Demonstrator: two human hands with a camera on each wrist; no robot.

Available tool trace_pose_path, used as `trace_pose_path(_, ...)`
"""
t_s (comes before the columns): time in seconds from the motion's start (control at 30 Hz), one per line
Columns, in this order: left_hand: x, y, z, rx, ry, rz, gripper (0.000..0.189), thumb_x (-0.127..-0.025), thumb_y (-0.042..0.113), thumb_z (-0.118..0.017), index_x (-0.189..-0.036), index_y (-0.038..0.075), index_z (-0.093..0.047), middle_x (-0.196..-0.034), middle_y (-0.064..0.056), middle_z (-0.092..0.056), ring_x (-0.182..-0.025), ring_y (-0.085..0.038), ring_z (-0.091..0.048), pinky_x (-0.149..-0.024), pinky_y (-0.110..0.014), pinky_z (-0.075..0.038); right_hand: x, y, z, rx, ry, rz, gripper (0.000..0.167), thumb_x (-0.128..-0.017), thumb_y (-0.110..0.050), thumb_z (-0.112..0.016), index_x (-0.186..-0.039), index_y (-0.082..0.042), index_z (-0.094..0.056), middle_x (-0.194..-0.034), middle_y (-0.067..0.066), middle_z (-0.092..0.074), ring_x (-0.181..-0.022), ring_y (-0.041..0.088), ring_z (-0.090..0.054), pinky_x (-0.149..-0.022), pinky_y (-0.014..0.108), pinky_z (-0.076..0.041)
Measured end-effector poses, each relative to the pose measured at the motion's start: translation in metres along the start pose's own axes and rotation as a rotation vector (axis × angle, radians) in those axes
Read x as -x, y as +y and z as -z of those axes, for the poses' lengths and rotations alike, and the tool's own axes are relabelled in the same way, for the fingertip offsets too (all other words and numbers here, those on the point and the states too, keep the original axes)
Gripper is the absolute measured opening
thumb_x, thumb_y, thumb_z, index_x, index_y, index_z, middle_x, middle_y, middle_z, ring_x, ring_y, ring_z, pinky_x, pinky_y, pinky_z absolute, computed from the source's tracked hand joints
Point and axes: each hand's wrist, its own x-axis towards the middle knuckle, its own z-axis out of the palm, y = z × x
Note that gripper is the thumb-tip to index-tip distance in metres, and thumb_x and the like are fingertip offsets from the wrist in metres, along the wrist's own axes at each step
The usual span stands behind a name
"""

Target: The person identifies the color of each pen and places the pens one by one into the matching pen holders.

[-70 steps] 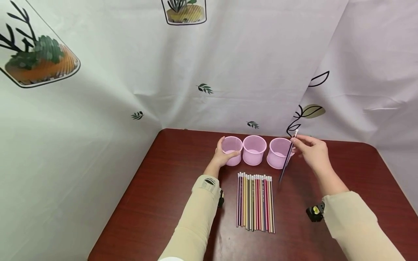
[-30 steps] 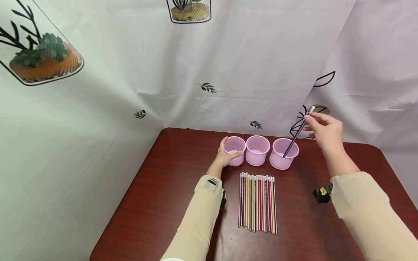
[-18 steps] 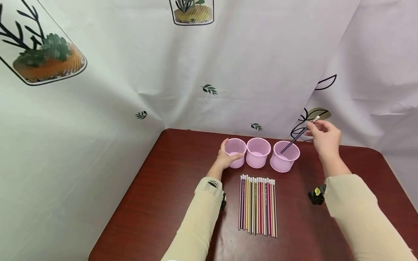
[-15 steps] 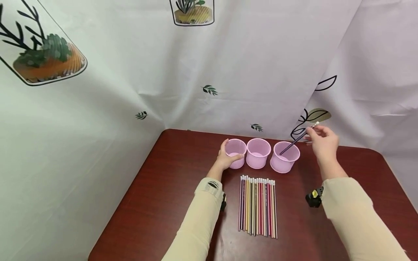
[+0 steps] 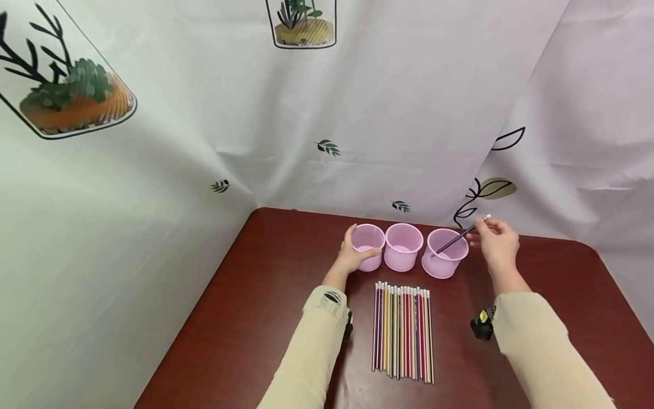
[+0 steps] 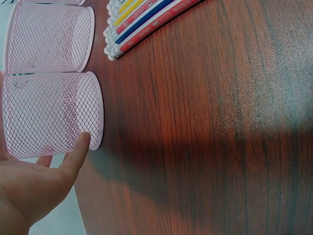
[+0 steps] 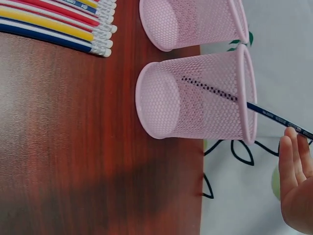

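My left hand (image 5: 350, 257) holds the leftmost pink mesh pencil cup (image 5: 369, 234), its thumb across the near side and the other fingers round the far-left side. In the left wrist view the thumb lies on the mesh of that cup (image 6: 49, 112). At the right, my right hand (image 5: 498, 246) pinches a dark blue pencil (image 5: 453, 242) near its white eraser end. The pencil slants down into the rightmost pink mesh cup (image 5: 440, 268); its lower part shows through the mesh in the right wrist view. The fingers stay outside the rim.
A middle pink mesh cup (image 5: 401, 261) stands between the other two. In front of the cups, several pencils (image 5: 402, 332) in various colours lie side by side on the dark red-brown table (image 5: 245, 318), erasers toward the cups. A patterned white cloth (image 5: 409, 113) hangs behind.
My right hand has carried the pencil from in front of the rightmost cup, up over its rim, then lowered it inside at a slant. The left hand keeps its hold.
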Motion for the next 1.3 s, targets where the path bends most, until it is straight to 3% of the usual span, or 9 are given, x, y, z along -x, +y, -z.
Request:
trace_pose_path(0.13, 0.004, -0.006, 0.000, -0.006, 0.003, 0.010, 0.095, -0.070, 0.030, -0.081, -0.145, 0.025, -0.023, -0.143, -0.011, -0.030, -0.125, -0.036, -0.033, -0.099, -0.051, -0.030, 0.003, 0.010, 0.001, -0.029, -0.011, -0.036, 0.015, -0.085, -0.011, -0.065, -0.086, -0.007, -0.051, -0.067, -0.005, -0.061, -0.051, 0.009, -0.063, -0.050, 0.024, -0.052)
trace_pose_path(0.2, 0.006, -0.008, 0.001, -0.004, 0.007, 0.013, 0.095, -0.070, 0.030, -0.081, -0.144, 0.024, -0.023, -0.143, -0.013, -0.030, -0.125, -0.037, -0.033, -0.098, -0.051, -0.031, 0.004, 0.014, 0.000, 0.029, 0.004, -0.059, 0.014, -0.087, -0.012, -0.062, -0.087, -0.007, -0.050, -0.068, -0.006, -0.061, -0.052, 0.009, -0.063, -0.052, 0.025, -0.052)
trace_pose_path(0.43, 0.011, -0.011, 0.001, 0.007, 0.005, 0.017, 0.094, -0.070, 0.027, -0.081, -0.144, 0.023, -0.024, -0.142, -0.014, -0.031, -0.124, -0.037, -0.034, -0.098, -0.051, -0.031, -0.020, 0.061, 0.018, -0.016, -0.013, -0.078, 0.022, -0.083, -0.012, -0.069, -0.093, -0.009, -0.050, -0.076, 0.001, -0.065, -0.058, 0.015, -0.065, -0.051, 0.026, -0.053)
trace_pose_path(0.63, 0.009, -0.008, -0.002, 0.009, -0.010, 0.009, 0.093, -0.070, 0.029, -0.081, -0.144, 0.025, -0.024, -0.142, -0.013, -0.031, -0.124, -0.037, -0.035, -0.098, -0.051, -0.032, 0.005, 0.026, 0.006, 0.064, 0.042, -0.107, 0.015, -0.087, -0.008, -0.062, -0.091, -0.007, -0.047, -0.070, -0.006, -0.063, -0.054, 0.007, -0.063, -0.053, 0.022, -0.052)
trace_pose_path(0.8, 0.004, -0.002, -0.003, 0.027, -0.007, -0.006, 0.093, -0.070, 0.028, -0.081, -0.144, 0.025, -0.024, -0.144, -0.011, -0.030, -0.126, -0.035, -0.033, -0.099, -0.051, -0.030, 0.009, 0.009, 0.005, 0.061, 0.091, -0.171, 0.014, -0.086, -0.011, -0.064, -0.088, -0.010, -0.050, -0.064, -0.011, -0.061, -0.053, 0.003, -0.060, -0.050, 0.017, -0.049)
trace_pose_path(1.3, -0.004, -0.001, 0.001, -0.001, -0.012, -0.009, 0.092, -0.072, 0.028, -0.080, -0.144, 0.025, -0.023, -0.145, -0.008, -0.029, -0.127, -0.036, -0.030, -0.100, -0.051, -0.027, 0.004, 0.015, -0.001, -0.007, 0.189, -0.165, 0.013, -0.085, -0.009, -0.066, -0.093, -0.009, -0.056, -0.059, -0.012, -0.062, -0.049, 0.003, -0.059, -0.044, 0.016, -0.046)
